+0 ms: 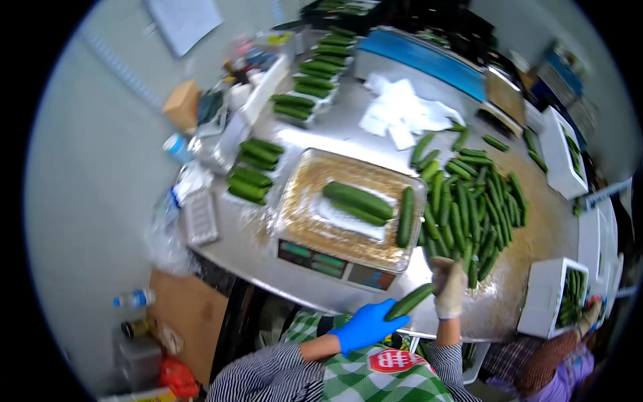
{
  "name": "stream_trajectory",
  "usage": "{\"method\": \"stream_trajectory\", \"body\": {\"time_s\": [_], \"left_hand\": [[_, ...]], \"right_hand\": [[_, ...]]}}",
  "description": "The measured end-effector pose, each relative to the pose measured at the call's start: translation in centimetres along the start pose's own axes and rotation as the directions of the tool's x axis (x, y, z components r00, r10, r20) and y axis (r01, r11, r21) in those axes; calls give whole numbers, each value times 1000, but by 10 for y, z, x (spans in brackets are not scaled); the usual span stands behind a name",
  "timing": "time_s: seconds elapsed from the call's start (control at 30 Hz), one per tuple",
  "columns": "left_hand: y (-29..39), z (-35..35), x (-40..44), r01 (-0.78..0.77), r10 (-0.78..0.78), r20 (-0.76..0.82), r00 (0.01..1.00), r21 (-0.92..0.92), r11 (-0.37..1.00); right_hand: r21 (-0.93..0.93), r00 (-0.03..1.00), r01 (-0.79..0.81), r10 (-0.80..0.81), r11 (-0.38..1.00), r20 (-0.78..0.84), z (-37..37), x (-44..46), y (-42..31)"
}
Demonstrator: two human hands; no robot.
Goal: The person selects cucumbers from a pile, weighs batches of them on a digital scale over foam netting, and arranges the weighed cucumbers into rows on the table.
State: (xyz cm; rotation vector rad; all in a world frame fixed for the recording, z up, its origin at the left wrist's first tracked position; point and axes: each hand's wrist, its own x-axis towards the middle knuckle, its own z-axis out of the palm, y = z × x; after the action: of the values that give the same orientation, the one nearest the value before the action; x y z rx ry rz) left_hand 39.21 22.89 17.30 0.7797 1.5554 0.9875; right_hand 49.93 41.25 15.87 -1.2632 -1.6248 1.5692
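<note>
head view: the scale (298, 201) sits on the metal table (254, 264), and just in front of it, toward the person, both gloved hands meet at one cucumber (410, 301). the left hand (368, 327), in a blue glove, has its fingers closed around the cucumber's lower end. the right hand (447, 288), in a pale glove, is at the upper end, its fingers bent; whether they pinch the cucumber or only touch it, i cannot tell. the cucumber slants between the hands, near the scale's front right corner.

on the scale lies a white tray (329, 216) with two cucumbers (358, 202) on it, and a lone cucumber (406, 218) rests along the scale's right side. right of the scale spreads a big pile of cucumbers (469, 208). left of it are filled trays (251, 181), with a row of more packs (315, 86) farther back. behind it is a crumpled white cloth or sheet (395, 110). well to its right stands a white box (541, 298) holding cucumbers, with another person's gloved hand (589, 316) beside it.
</note>
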Motion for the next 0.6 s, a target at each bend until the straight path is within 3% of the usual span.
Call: {"method": "stream_trajectory", "body": {"time_s": [0.03, 0.1, 0.23, 0.27, 0.37, 0.5, 0.6], "left_hand": [[5, -1, 0, -20, 21, 22, 1000, -13, 1000], [-2, 4, 4, -7, 6, 65, 998, 7, 1000], [-1, 4, 8, -31, 22, 129, 991, 70, 997], [-2, 5, 10, -36, 25, 134, 991, 81, 996], [-5, 4, 16, -56, 40, 132, 990, 119, 991], [2, 7, 21, 21, -25, 116, 993, 36, 999], [-6, 11, 31, -40, 41, 65, 997, -8, 999]], "right_hand": [[121, 997, 8, -17, 993, 71, -10, -2, 10], [152, 987, 27, -50, 988, 152, -14, -15, 10], [7, 907, 175, -163, 985, 389, -12, -36, -3], [-7, 903, 65, -56, 998, 426, -13, -39, -11], [-67, 885, -95, 115, 993, 452, -21, -37, -10], [-145, 933, -183, 218, 972, 287, -32, -23, -10], [-131, 962, -146, 172, 981, 212, -47, -4, -4]]}}
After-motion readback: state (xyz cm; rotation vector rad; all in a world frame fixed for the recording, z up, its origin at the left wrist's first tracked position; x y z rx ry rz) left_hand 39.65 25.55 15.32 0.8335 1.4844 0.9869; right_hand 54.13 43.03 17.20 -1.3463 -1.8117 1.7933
